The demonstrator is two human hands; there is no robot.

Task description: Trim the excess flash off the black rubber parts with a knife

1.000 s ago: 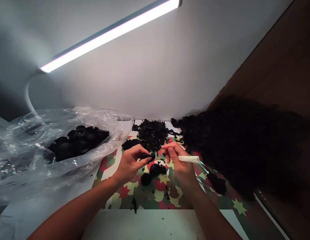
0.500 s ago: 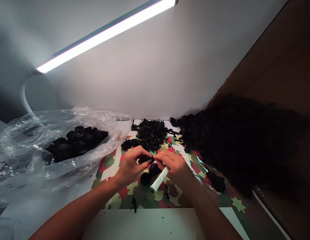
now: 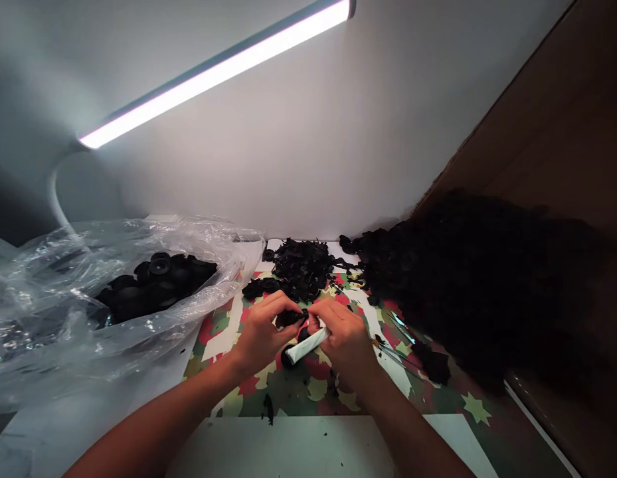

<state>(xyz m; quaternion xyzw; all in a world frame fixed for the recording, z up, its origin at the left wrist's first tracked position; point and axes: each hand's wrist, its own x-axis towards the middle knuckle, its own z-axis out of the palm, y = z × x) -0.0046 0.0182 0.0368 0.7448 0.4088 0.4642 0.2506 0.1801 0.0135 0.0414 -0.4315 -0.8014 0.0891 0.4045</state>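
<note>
My left hand (image 3: pixel 265 330) pinches a small black rubbery part (image 3: pixel 291 318) between thumb and fingertips over the middle of the patterned sheet. Close against it, my right hand (image 3: pixel 347 333) has its fingers closed around a tool with a white-wrapped handle (image 3: pixel 308 346), which sticks out toward the lower left. The tool's working end is hidden by the fingers. Right-hand fingertips meet the near side of the black part. Below the hands lies a round black piece (image 3: pixel 287 358), partly covered by the handle.
A clear plastic bag (image 3: pixel 188 325) at left holds several black cupped parts (image 3: pixel 161 279). Black scraps (image 3: pixel 303 265) are heaped behind the hands. A large dark pile (image 3: pixel 462 279) fills the right, beside cardboard (image 3: pixel 542 133). Thin metal tools (image 3: pixel 400 358) lie nearby. A lamp (image 3: pixel 218 73) hangs above.
My right hand has turned, swinging the white handle up and left over the round black piece. My left hand still pinches the black part and has barely shifted.
</note>
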